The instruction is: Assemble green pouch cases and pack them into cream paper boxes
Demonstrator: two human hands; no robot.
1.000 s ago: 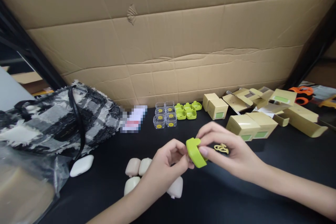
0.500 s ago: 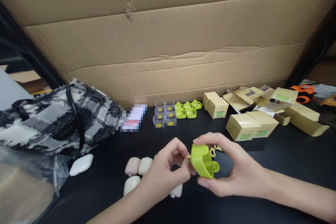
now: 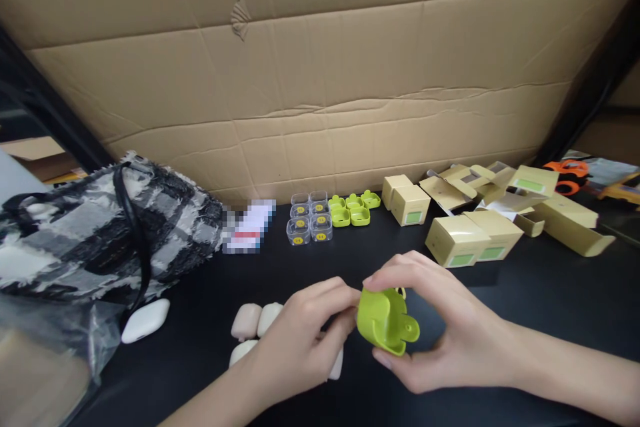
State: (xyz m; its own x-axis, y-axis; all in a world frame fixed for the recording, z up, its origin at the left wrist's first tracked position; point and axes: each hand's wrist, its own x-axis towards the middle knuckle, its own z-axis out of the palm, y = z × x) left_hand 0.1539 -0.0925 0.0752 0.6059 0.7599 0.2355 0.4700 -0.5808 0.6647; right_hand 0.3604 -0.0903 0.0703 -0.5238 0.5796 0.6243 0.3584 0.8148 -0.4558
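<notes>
My right hand (image 3: 450, 320) grips a lime-green plastic case shell (image 3: 376, 319) between thumb and fingers. The shell is tilted, its hollow side and a rounded tab with a hole facing right. At its left side, my left hand (image 3: 307, 333) has its fingers closed together; the tips go out of sight against the shell, so what they pinch is hidden. A small yellow piece (image 3: 401, 293) shows just behind the shell. Under and beside my left hand lie several pale rounded cases (image 3: 247, 321), partly covered by the hand and forearm.
Clear square containers with yellow stickers (image 3: 299, 231) and more green shells (image 3: 359, 215) stand in rows at the back. Small cardboard boxes (image 3: 457, 242) and opened cartons (image 3: 565, 223) are on the right. A white case (image 3: 146, 321) lies by a checked bag (image 3: 105, 227) on the left.
My left fingers have moved in against the shell, and the small yellow strip they pinched is now out of sight. The shell has turned and dropped slightly; the whole view has shifted a little.
</notes>
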